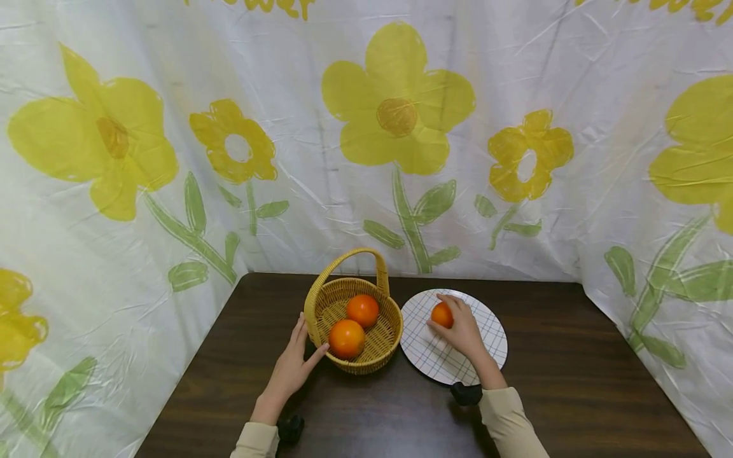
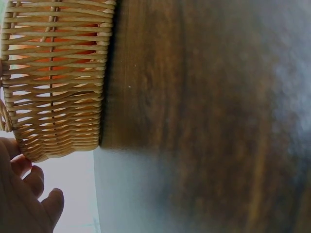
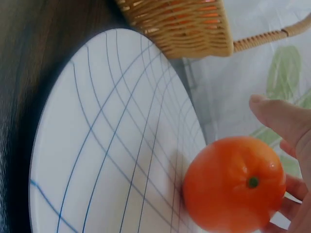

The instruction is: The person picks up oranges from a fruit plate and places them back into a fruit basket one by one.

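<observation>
An orange (image 3: pixel 233 184) with a small green stem spot sits on a round white plate (image 1: pixel 418 356) with thin crossing lines. My right hand (image 1: pixel 462 327) is around the orange; in the right wrist view its thumb (image 3: pixel 274 114) stands apart from the fruit, while the other fingers lie behind it, partly hidden. The yellow wicker basket (image 1: pixel 366 367), with a tall handle (image 1: pixel 355 252), holds two more oranges, one at the back (image 1: pixel 363 310) and one in front (image 1: pixel 346 339). My left hand (image 1: pixel 291 369) rests against the basket's left side, thumb near the front rim.
Plate and basket stand side by side toward the back of a dark wooden table (image 1: pixel 378 420). A white cloth (image 1: pixel 309 210) with yellow flowers hangs behind and around the table. Dark devices are on the left wrist (image 1: pixel 291 429) and right wrist (image 1: pixel 466 394).
</observation>
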Motion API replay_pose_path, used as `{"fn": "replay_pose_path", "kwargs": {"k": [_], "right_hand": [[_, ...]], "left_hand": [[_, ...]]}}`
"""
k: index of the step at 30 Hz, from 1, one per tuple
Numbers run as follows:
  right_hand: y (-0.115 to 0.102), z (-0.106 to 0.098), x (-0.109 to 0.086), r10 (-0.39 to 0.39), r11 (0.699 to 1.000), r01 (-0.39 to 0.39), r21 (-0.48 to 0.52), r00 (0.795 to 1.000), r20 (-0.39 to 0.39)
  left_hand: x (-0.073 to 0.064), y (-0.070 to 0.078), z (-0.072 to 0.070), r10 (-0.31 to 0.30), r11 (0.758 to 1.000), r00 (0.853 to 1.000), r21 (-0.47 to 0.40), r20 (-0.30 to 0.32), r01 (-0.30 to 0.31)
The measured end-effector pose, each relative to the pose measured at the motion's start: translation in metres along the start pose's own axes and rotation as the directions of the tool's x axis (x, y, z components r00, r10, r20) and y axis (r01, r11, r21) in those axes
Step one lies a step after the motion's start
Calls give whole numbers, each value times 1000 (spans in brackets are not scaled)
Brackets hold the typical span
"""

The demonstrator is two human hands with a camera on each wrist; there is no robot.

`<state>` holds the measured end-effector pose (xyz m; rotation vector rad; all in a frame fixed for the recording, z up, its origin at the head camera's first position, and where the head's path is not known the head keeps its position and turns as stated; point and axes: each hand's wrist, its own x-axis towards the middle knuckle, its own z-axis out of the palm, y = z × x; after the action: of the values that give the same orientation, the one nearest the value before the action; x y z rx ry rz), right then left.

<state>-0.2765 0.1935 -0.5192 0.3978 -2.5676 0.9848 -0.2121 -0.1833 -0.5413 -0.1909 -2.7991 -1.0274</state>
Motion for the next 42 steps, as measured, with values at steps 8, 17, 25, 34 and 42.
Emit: {"fn": "replay_pose_path", "kwargs": {"k": [8,17,25,34,42], "right_hand": [[8,-5,-4,78,997,-79,15,996,37],[14,-10,-6,143,989,-145,33,989,46],[18,-9,-7,149,988,-150,42,988,30],[20,-9,-7,176,984,-176,33,984,15],[17,-5,-9,149,988,-149,30,988,-25]], "left_hand": [[0,1,-1,-6,1000,1000,-2,3,6],[0,3,-3,-6,1000,1000,1,10,6],[-1,4,-3,-16,1000,1000,-2,15,16],[-1,3,-2,-16,1000,1000,-8,9,16],[-1,2,-1,-14,1000,1000,-13,10,14]]}}
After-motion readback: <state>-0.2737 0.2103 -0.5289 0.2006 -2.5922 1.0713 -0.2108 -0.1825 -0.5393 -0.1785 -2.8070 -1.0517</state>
